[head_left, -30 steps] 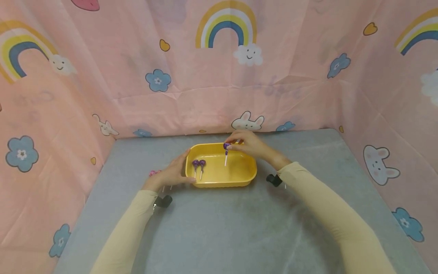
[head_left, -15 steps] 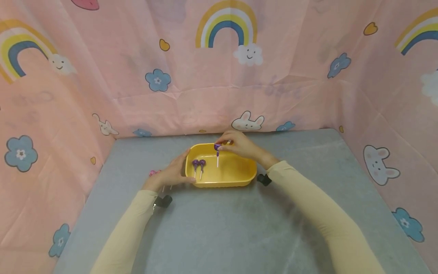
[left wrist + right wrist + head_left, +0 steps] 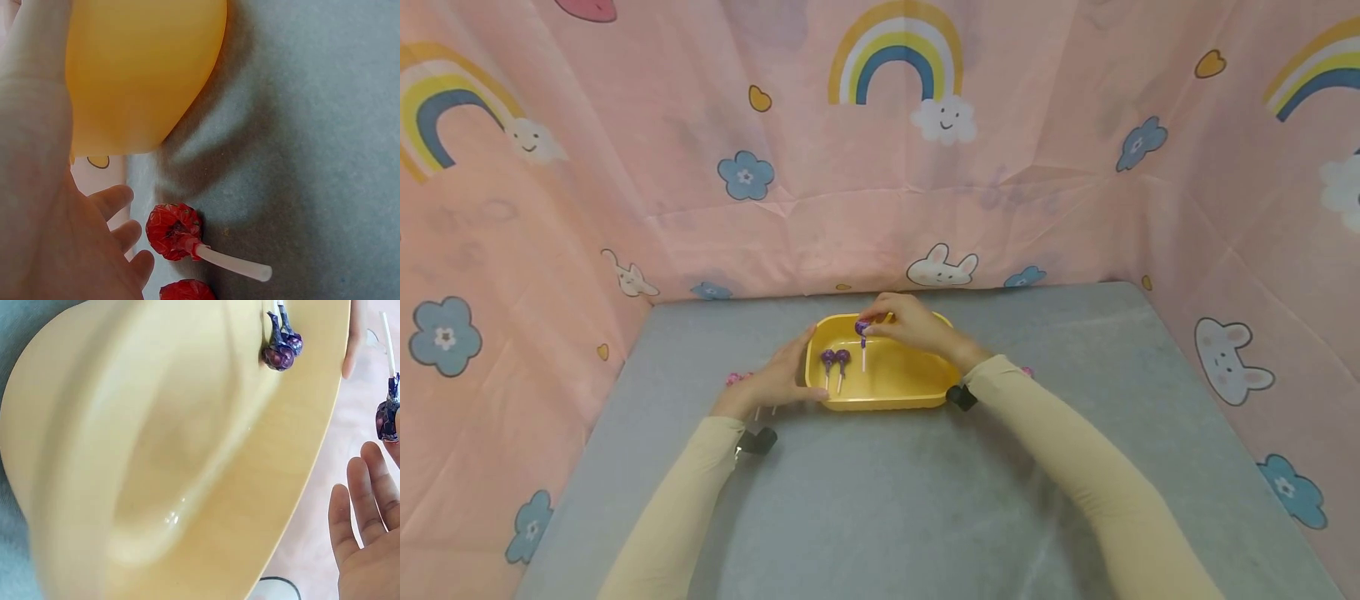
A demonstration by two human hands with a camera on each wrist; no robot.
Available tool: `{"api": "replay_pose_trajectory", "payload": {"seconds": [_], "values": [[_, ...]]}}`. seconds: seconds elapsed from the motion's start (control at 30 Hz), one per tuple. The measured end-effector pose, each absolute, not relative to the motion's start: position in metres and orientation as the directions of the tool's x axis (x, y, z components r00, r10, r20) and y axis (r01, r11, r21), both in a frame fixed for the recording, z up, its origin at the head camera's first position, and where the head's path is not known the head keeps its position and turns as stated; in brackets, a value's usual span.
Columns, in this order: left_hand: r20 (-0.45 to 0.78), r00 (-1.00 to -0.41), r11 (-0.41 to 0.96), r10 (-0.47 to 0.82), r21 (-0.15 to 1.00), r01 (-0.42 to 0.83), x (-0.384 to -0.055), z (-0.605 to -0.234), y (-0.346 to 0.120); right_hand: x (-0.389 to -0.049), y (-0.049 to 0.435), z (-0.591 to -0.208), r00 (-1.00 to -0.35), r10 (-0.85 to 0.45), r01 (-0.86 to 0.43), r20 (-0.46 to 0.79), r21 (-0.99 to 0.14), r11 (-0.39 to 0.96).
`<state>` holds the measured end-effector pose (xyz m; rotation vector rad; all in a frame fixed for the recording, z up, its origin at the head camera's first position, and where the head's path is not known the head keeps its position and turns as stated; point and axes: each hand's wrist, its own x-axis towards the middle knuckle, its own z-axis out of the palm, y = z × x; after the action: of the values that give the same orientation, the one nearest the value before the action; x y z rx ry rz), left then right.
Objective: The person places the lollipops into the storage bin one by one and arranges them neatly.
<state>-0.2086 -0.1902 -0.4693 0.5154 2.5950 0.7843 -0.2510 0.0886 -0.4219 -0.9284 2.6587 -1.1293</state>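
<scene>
In the head view my right hand [image 3: 908,323] pinches a purple-wrapped lollipop [image 3: 862,327] by its head between thumb and fingertips, its white stick hanging down over the yellow basin [image 3: 887,403]. The right wrist view shows that lollipop [image 3: 387,419] at the right edge, the other fingers spread away from it. My left hand [image 3: 777,380] rests against the basin's left end, thumb along the front rim and fingers stretched toward the back corner. Two purple lollipops [image 3: 843,357] lie side by side inside the basin's left part, sticks toward me.
Red-wrapped lollipops [image 3: 175,231] lie on the grey table [image 3: 880,500] beside the left hand, partly hidden by it in the head view. Another pink-red lollipop [image 3: 1027,372] shows behind the right sleeve. A pink printed cloth [image 3: 880,225] hangs behind and at both sides.
My right hand has carried the pinched lollipop leftward over the basin, closer to the two lying there, and slightly lower. The left hand has stayed in place.
</scene>
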Motion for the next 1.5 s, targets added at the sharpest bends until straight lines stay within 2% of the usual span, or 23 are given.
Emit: {"api": "replay_pose_trajectory", "payload": {"seconds": [0.33,0.73,1.2,1.5], "values": [[-0.261,-0.863,0.781,0.433,0.586,0.215,-0.208,-0.469,-0.19,-0.252,0.08,-0.432,-0.836,-0.544,-0.432,0.066,-0.691,0.579],[-0.251,-0.864,0.777,0.436,0.59,0.221,-0.209,-0.469,-0.189,-0.25,0.075,-0.442,-0.84,-0.542,-0.407,0.029,-0.695,0.593],[-0.234,-0.86,0.773,0.453,0.584,0.248,-0.208,-0.471,-0.19,-0.247,0.07,-0.465,-0.836,-0.548,-0.404,0.036,-0.716,0.569],[-0.242,-0.856,0.77,0.457,0.589,0.244,-0.209,-0.47,-0.19,-0.246,0.069,-0.476,-0.857,-0.514,-0.361,0.028,-0.744,0.562]]}}
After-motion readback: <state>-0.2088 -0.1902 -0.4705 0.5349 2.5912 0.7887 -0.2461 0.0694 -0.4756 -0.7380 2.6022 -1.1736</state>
